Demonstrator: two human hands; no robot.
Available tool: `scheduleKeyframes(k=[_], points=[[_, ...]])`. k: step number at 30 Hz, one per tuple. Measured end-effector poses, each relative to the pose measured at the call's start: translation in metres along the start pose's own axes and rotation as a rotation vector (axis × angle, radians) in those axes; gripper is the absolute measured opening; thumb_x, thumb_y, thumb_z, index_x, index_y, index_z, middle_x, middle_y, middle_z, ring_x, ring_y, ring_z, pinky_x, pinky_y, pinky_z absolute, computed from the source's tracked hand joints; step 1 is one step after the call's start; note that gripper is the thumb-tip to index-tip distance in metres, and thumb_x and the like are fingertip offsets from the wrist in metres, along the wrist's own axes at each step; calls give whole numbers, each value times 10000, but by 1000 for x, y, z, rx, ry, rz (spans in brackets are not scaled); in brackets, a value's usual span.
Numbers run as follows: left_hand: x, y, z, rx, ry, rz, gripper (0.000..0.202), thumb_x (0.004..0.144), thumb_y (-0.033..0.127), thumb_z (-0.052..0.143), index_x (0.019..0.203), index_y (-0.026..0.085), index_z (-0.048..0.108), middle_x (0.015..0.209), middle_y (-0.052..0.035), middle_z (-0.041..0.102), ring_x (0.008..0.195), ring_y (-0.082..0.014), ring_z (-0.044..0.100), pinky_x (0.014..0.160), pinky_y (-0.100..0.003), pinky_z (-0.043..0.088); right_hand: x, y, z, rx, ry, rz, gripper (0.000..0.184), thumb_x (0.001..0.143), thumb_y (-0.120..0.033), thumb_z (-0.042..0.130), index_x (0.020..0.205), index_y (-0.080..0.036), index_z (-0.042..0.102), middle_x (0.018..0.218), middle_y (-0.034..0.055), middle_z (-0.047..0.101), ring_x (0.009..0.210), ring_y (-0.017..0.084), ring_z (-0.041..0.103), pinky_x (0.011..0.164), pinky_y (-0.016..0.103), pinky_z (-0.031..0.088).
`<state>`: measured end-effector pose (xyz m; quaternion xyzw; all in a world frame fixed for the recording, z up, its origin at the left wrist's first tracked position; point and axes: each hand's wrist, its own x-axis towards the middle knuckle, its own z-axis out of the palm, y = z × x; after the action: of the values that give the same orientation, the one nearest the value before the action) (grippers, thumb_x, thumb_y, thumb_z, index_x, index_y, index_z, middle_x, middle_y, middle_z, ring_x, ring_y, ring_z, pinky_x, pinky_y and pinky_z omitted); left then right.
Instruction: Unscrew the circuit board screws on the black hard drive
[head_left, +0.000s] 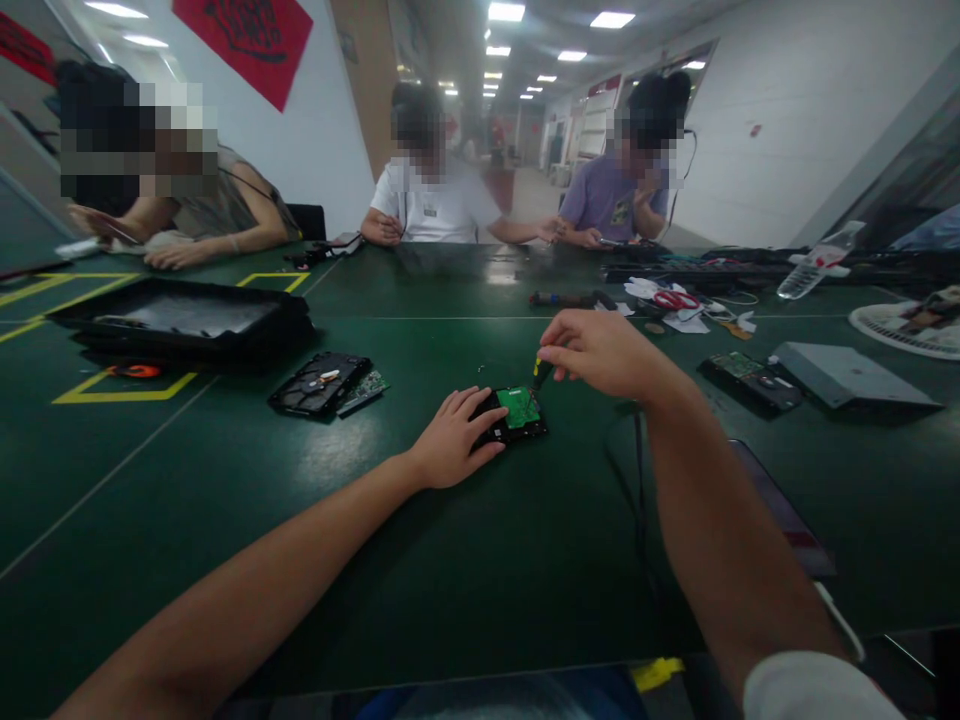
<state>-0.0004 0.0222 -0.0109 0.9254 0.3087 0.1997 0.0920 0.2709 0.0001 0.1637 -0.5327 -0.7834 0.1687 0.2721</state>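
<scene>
A small hard drive with a green circuit board facing up lies on the dark green table. My left hand rests on its left side, fingers spread flat over the drive's edge. My right hand hovers just above and right of the drive, fingers closed round a screwdriver with a yellow-and-black handle whose tip points down at the board's upper right corner.
An opened hard drive with a loose board lies to the left, beside a black tray. Another drive and a grey box sit right. Red scissors, a water bottle and three seated people are across the table.
</scene>
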Motion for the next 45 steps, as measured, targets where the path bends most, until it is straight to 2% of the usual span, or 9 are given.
scheduleKeyframes(k=[6, 12, 17, 21, 25, 30, 36, 41, 45], points=[[1, 1, -2, 17, -19, -4, 608, 1053, 532, 623, 1604, 296, 525, 1735, -142, 367, 1603, -423, 328, 1291, -702, 299, -8, -4, -6, 16, -24, -4, 72, 938, -211, 718, 877, -208, 680, 699, -9, 771, 665, 185, 774, 671, 286, 557], [1, 2, -5, 9, -15, -4, 624, 1033, 555, 640, 1594, 304, 535, 1729, -132, 373, 1586, -422, 351, 1284, -675, 329, -9, -5, -2, -20, 28, -5, 181, 1000, -338, 693, 869, -213, 709, 779, 7, 789, 651, 181, 759, 678, 290, 525], [2, 3, -6, 23, -22, -8, 640, 1023, 602, 630, 1573, 284, 553, 1706, -142, 388, 1576, -418, 354, 1282, -647, 341, -6, -7, 0, -78, 25, -36, 129, 988, -267, 696, 893, -211, 762, 773, 10, 785, 649, 182, 735, 709, 304, 524], [7, 5, -9, 1, -3, -23, 606, 1004, 594, 663, 1521, 285, 593, 1633, -150, 459, 1526, -412, 420, 1252, -643, 379, -6, -9, 1, -71, 33, -33, 106, 968, -275, 723, 891, -212, 760, 800, 27, 798, 702, 203, 750, 709, 315, 538], [14, 7, -11, -34, -1, -54, 548, 983, 586, 699, 1437, 284, 645, 1552, -149, 516, 1455, -398, 496, 1215, -625, 434, -4, -4, 3, -27, 77, 25, 143, 929, -335, 779, 867, -217, 730, 803, 41, 804, 679, 220, 747, 690, 340, 554], [12, 4, -6, -23, 21, -58, 567, 989, 597, 698, 1448, 271, 633, 1566, -161, 500, 1474, -395, 478, 1224, -621, 424, -2, 1, 2, -46, 82, 35, 226, 912, -398, 801, 794, -222, 721, 728, 47, 776, 728, 249, 752, 699, 351, 549], [6, -1, 1, 4, 52, -10, 583, 1005, 586, 688, 1493, 275, 613, 1611, -159, 486, 1496, -391, 469, 1233, -621, 411, -4, -2, 0, 9, 22, 33, 163, 933, -357, 753, 871, -211, 717, 778, 32, 786, 690, 208, 752, 710, 324, 549], [5, -3, 1, -6, 64, 2, 568, 1001, 613, 689, 1458, 279, 658, 1621, -158, 503, 1498, -399, 485, 1218, -636, 423, -5, -4, -2, -17, 5, 46, 72, 940, -273, 713, 943, -205, 735, 873, 55, 809, 785, 221, 772, 754, 324, 558], [4, -5, 0, -6, 66, -1, 583, 996, 629, 690, 1461, 278, 670, 1626, -162, 510, 1505, -410, 481, 1211, -647, 424, -5, -5, -3, -74, -2, 39, 123, 952, -245, 680, 1032, -205, 766, 951, 65, 818, 837, 224, 769, 776, 324, 555]])
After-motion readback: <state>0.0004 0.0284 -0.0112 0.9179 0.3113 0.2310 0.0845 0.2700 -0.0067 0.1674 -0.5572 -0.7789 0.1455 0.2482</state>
